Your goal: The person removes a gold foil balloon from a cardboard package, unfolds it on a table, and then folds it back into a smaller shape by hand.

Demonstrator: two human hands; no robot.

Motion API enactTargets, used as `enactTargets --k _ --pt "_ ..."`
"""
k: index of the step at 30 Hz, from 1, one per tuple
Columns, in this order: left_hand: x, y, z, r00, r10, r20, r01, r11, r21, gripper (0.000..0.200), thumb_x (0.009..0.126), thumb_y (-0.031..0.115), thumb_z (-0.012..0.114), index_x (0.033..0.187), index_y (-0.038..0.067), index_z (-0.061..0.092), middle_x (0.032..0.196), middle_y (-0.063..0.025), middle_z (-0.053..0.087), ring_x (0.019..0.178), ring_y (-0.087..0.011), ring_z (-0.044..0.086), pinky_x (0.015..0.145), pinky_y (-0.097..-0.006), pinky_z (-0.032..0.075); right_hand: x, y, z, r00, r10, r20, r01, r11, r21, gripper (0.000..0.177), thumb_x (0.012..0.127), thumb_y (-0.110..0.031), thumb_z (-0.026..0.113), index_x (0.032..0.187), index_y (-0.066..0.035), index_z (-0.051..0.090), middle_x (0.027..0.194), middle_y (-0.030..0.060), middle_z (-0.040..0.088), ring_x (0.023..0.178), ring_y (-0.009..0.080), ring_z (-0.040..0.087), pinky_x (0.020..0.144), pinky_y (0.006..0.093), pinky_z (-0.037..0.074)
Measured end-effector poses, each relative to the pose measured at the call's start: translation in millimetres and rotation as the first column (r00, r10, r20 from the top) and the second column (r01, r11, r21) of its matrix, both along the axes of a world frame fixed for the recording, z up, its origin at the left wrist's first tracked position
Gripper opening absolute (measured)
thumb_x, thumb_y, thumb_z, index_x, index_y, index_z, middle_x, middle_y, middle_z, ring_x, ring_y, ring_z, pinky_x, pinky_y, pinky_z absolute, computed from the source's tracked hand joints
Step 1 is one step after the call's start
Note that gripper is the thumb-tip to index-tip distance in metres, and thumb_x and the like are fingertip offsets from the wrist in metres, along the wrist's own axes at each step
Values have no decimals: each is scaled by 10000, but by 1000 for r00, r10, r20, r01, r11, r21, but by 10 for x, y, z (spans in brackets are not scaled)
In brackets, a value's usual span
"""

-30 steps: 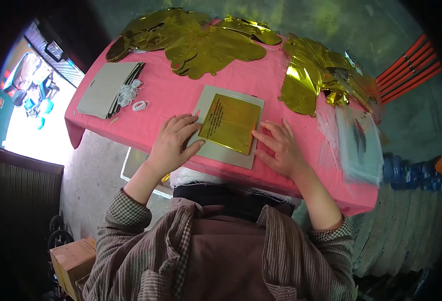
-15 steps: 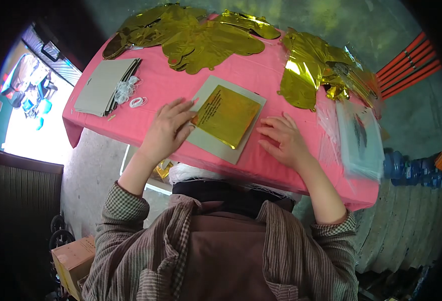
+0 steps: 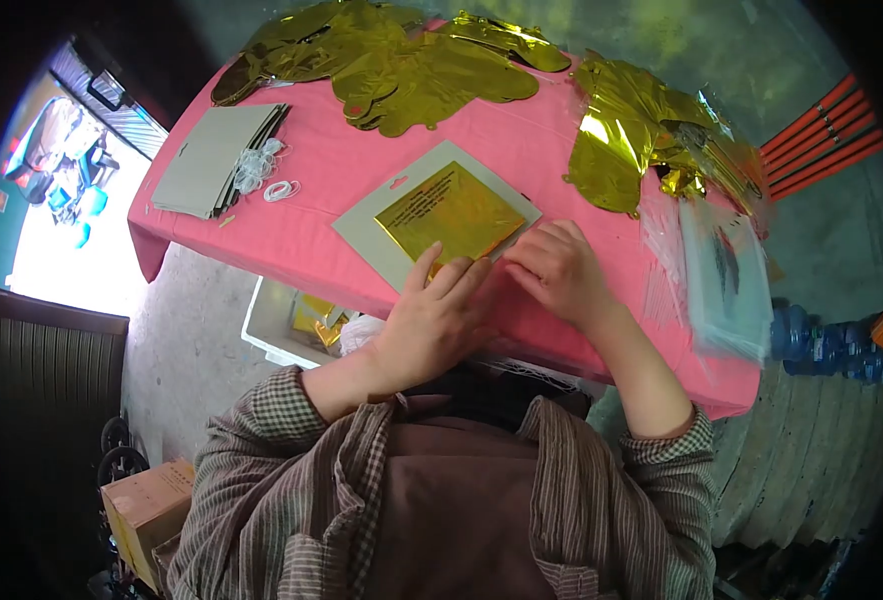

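Observation:
A grey cardboard sheet [image 3: 368, 222] with a hanging slot lies on the pink tablecloth in front of me. On it rests a folded square of gold foil [image 3: 451, 215] with dark printed lines. My left hand [image 3: 433, 325] is open, its fingertips spread over the lower edge of the foil and card. At the card's right corner, my right hand [image 3: 558, 268] has its fingers curled and pressed together; anything between them is hidden.
A stack of grey cards [image 3: 206, 165] and white string bundles [image 3: 257, 165] sit at the left. Gold foil balloons [image 3: 416, 85] line the far edge, and more gold foil [image 3: 611, 150] lies right. Clear plastic bags [image 3: 726, 285] are near the right edge. A white box [image 3: 261, 322] stands below.
My left hand has moved right and nearer to me, from the card's left side to its lower edge. The card and foil have turned clockwise. My right hand's fingers have curled in.

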State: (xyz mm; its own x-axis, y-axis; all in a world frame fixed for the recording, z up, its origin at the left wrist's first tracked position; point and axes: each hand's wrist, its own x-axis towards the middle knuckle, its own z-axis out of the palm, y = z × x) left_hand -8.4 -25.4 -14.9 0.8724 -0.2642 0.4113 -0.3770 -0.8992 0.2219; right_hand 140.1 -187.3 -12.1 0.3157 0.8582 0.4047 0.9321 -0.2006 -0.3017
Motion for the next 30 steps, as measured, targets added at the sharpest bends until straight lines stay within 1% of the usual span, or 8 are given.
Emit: enactTargets --k 2,5,11,20,25,27,29,30 --pt "14 15 -39 1000 -1 15 1 1000 23 327 733 312 658 963 80 658 1258 -132 489 1155 -271 444 1047 -514 274 7 66 -2 983 51 175 -53 999 6 137 705 -123 686 821 -85 624 807 44 590 825 222 563 774 375 419" --pt "19 69 -65 1000 -24 5 24 997 73 331 756 316 640 992 85 659 1285 -137 478 1189 -270 429 1059 -515 259 11 126 44 956 94 279 -88 996 -34 100 702 -130 655 766 -98 587 729 37 536 769 203 544 738 362 418" --pt "28 121 -45 998 -61 12 61 996 59 424 734 314 668 1100 101 643 1300 -77 485 1221 -235 426 1081 -513 225 63 225 40 916 131 378 -119 991 -56 101 711 -140 587 665 -117 500 666 17 468 714 189 515 692 343 413" --pt "63 217 -152 988 -153 -17 154 982 107 421 775 304 642 1153 121 618 1206 -37 554 1218 -208 435 1099 -523 179 81 303 -20 915 120 385 -110 993 -49 111 719 -142 592 662 -124 499 666 22 470 703 195 514 679 344 414" --pt "98 271 -136 973 -208 103 197 974 113 360 773 274 586 1089 102 605 1126 -28 576 1123 -196 485 1071 -499 272 97 273 -43 948 71 309 -71 997 -13 100 742 -158 636 720 -103 556 743 28 510 760 206 531 710 357 419" --pt "104 320 -126 968 -232 97 216 965 150 403 772 296 618 1124 100 604 1141 -33 578 1111 -194 503 1052 -486 294 99 189 -43 959 33 282 -37 999 11 100 750 -169 638 740 -94 573 773 31 521 782 207 533 730 360 421" --pt "94 353 -111 960 -266 85 247 952 183 449 770 317 650 1159 97 602 1156 -39 580 1099 -192 520 1034 -474 315 73 101 -38 979 26 201 -29 1000 10 199 743 -167 687 906 -60 645 872 59 562 832 245 547 751 383 421" --pt "93 365 -88 959 -271 84 263 960 99 467 746 315 667 1149 89 603 1142 -45 582 1059 -195 534 1009 -449 341 53 70 -33 980 16 200 -18 1000 7 199 743 -167 687 906 -60 645 872 59 562 832 245 547 751 383 421"
